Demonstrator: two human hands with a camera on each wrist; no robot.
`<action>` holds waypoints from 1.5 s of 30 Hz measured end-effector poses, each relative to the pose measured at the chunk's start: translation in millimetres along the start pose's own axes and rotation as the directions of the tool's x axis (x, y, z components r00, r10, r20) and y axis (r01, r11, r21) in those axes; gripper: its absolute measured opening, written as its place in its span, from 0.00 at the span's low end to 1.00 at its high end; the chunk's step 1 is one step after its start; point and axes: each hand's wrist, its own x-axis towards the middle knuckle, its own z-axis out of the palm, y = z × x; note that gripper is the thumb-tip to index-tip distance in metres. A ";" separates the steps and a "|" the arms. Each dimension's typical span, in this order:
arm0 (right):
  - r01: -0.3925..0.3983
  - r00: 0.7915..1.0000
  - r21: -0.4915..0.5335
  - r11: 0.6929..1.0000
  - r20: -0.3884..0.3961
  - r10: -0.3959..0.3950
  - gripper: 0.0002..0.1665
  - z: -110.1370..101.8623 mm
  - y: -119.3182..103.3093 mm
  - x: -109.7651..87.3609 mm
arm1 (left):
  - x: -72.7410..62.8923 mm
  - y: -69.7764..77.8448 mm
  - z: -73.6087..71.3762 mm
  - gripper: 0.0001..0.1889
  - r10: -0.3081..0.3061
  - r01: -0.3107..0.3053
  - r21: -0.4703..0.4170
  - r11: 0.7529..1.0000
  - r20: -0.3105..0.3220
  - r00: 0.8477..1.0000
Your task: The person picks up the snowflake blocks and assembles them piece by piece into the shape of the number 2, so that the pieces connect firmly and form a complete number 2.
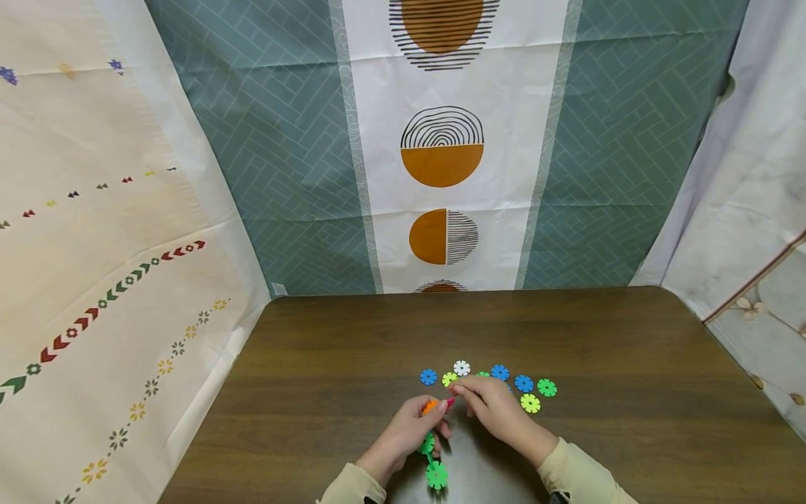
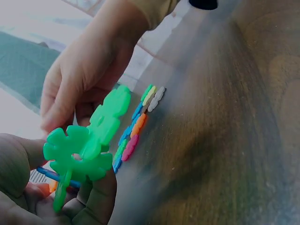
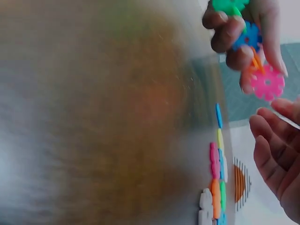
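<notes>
My left hand (image 1: 403,430) holds a chain of notched, flower-shaped plastic discs. Two green discs (image 1: 436,474) hang at the chain's lower end. A blue disc (image 3: 248,38) and an orange disc (image 1: 430,406) sit farther along, partly hidden by the fingers. At the far end a pink disc (image 3: 267,83) sticks out past the left thumb. Close beside that pink disc is my right hand (image 1: 500,413), its fingers loosely bent with nothing seen between them; whether a fingertip touches the rim I cannot tell.
Loose discs lie flat on the brown wooden table (image 1: 315,392) beyond the hands, among them a blue one (image 1: 428,376), a white one (image 1: 462,367), a yellow one (image 1: 530,403) and a green one (image 1: 546,387). Patterned cloths hang behind the table and at both sides.
</notes>
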 end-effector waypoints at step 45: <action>-0.004 0.976 -0.379 0.925 0.201 0.086 0.17 22.0 7.5 49.9 | -15.2 3.0 -4.9 0.17 -0.032 0.032 -0.003 0.999 -0.078 0.996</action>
